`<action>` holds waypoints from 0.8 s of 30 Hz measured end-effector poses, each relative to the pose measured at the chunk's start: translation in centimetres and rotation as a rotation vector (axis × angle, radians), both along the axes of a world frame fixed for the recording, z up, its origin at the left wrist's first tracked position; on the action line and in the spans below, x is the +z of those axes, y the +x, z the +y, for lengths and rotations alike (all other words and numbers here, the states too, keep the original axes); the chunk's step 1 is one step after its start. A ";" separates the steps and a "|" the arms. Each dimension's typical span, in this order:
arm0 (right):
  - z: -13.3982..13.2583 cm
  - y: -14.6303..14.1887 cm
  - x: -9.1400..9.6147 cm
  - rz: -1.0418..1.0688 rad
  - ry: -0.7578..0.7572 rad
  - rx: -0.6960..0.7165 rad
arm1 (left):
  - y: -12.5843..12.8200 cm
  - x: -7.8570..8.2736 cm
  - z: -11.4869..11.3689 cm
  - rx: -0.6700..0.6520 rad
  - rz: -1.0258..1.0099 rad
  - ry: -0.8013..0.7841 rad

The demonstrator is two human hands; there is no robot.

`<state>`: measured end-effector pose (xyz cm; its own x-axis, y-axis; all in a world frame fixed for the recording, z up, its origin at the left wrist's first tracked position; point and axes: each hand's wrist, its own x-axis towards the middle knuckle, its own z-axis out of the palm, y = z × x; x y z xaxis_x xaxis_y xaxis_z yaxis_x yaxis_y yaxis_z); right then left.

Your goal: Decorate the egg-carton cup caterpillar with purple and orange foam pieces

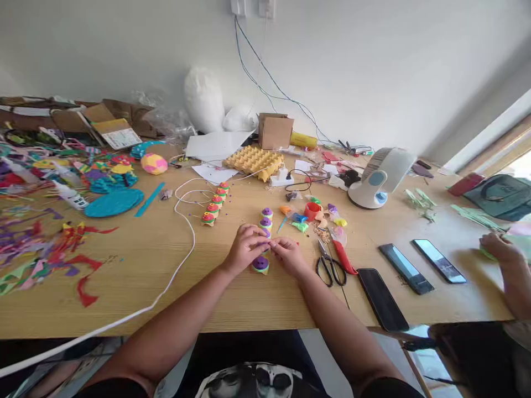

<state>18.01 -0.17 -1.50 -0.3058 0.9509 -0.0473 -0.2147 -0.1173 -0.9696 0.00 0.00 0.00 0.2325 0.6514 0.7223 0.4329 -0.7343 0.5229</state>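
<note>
A strip of egg-carton cups [260, 265] with purple domed tops bearing small dark dots runs away from me in the middle of the table. Over its nearer part, my left hand [244, 249] and my right hand [287, 254] meet fingertip to fingertip. Both hands are closed in a pinch. What lies between the fingers is too small to make out, and they hide part of the strip. Further left stands a similar strip with red and green tops [213, 208]. A thin blue stick [282, 223] lies just beyond my right hand.
Right of my hands lie black-handled scissors [331, 265], a red-handled knife [343, 254], a red ring-shaped container [312, 211] and several phones [382, 298]. A white fan [379, 179] stands behind. A white cable [182, 265] crosses the left side. Another person's hand [503, 247] is at far right.
</note>
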 end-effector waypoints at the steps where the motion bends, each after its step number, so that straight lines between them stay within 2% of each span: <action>1: 0.0 0.0 -0.1 -0.014 -0.001 0.000 | -0.1 0.0 -0.2 -0.001 0.000 0.000; 6: -0.1 0.2 -0.3 -0.051 0.002 0.003 | -0.2 0.1 -0.5 -0.003 0.000 -0.006; 12: -0.4 0.1 0.3 -0.035 0.005 -0.034 | 0.0 0.1 -0.4 0.010 -0.032 -0.061; 24: -0.5 0.3 1.1 0.088 -0.070 0.009 | -0.5 -0.5 0.1 0.027 -0.131 -0.220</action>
